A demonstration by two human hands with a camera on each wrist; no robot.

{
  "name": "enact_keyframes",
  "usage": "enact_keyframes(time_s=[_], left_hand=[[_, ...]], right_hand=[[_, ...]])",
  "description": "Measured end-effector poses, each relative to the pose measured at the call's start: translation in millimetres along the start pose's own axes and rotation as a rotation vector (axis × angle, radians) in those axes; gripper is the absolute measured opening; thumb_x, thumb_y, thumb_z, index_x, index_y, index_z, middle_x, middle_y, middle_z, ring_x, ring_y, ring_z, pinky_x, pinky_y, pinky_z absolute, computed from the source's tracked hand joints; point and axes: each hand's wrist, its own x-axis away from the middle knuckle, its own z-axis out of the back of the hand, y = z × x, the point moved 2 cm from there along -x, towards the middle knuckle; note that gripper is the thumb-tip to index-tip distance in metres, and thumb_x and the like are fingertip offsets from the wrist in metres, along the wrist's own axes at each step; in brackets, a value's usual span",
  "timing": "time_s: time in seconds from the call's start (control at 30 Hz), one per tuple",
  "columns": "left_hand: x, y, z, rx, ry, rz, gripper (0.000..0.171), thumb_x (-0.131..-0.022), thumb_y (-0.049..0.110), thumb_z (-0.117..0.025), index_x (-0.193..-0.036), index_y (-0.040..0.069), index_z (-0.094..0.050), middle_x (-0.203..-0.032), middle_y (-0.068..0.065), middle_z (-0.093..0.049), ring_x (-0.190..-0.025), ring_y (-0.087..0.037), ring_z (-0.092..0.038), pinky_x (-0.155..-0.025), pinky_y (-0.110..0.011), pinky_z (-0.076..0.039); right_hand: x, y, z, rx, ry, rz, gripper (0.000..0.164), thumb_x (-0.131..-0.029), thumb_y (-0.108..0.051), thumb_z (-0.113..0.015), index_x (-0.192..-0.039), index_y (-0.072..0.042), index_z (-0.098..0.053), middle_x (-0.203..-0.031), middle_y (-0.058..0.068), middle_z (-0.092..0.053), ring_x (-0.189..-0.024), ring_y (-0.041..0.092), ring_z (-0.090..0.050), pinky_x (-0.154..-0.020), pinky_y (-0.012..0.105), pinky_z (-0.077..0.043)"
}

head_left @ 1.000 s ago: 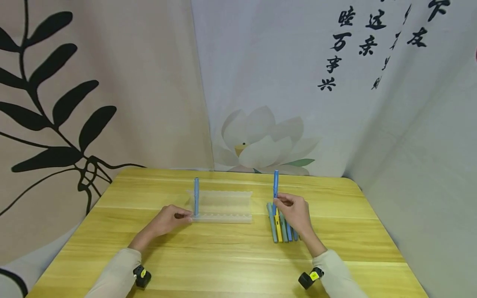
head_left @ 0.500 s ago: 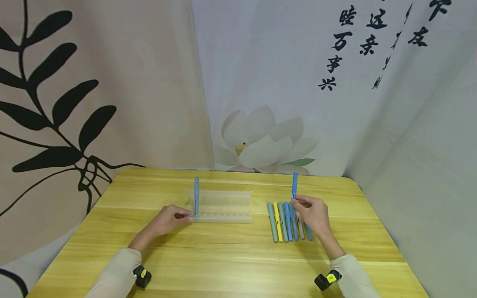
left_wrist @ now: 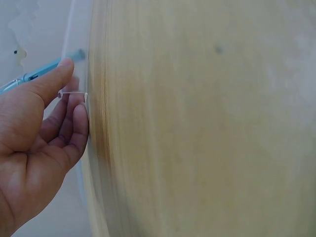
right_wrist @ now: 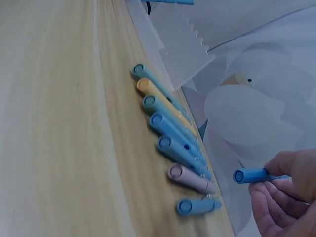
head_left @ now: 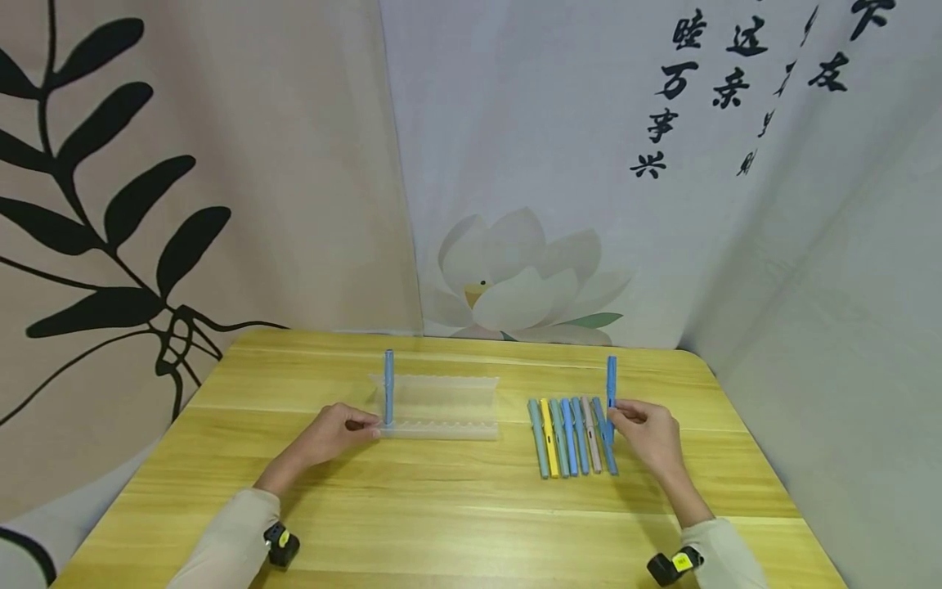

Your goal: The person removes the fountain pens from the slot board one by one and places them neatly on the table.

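Observation:
My left hand [head_left: 340,433] pinches the left end of a clear plastic pen rack [head_left: 449,430]; in the left wrist view the thumb [left_wrist: 59,79] lies over its end. A light blue pen [head_left: 388,388] stands upright in the rack's leftmost place. With thumb and fingers, my right hand [head_left: 651,435] holds a blue pen [head_left: 612,380] upright at the right end of a row of pens. The row includes a yellow pen [head_left: 549,438], a greyish-mauve pen [head_left: 591,433] and a slightly slanted blue pen [head_left: 605,438]. In the right wrist view the held pen [right_wrist: 252,175] is off the table.
The wooden table [head_left: 441,515] carries the rack on the left and the pens on the right. Behind its far edge hangs a printed curtain [head_left: 530,164]. A black wrist camera [head_left: 282,546] is strapped to the left wrist, another [head_left: 673,564] to the right.
My right hand has moved rightward along the row with the blue pen and is now lower, beyond the last pen. More of the row shows. The left hand and rack stay in place.

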Motion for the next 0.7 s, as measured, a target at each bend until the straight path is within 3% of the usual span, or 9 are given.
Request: enact_keyframes(time_s=[0.33, 0.7], left_hand=[[-0.2, 1.1, -0.4, -0.008, 0.013, 0.003, 0.03, -0.099, 0.022, -0.07, -0.119, 0.001, -0.075, -0.106, -0.007, -0.077, -0.085, -0.01, -0.066, -0.072, -0.025, -0.055], [-0.4, -1.8, -0.5, -0.004, 0.006, 0.011, 0.031, -0.099, 0.025, -0.07, -0.119, 0.002, -0.075, -0.11, -0.009, -0.076, -0.09, -0.014, -0.067, -0.075, -0.025, -0.056]], right_hand=[[6.5, 17.8, 9.8, 0.045, -0.045, -0.041, 0.036, -0.099, -0.027, -0.07, -0.121, 0.002, -0.073, -0.108, 0.016, -0.076, -0.101, 0.031, -0.072, -0.076, 0.029, -0.057], [10.3, 35.9, 9.8, 0.081, -0.108, -0.097, 0.033, -0.096, -0.023, -0.072, -0.117, 0.003, -0.075, -0.101, 0.015, -0.078, -0.09, 0.024, -0.072, -0.066, 0.027, -0.053]])
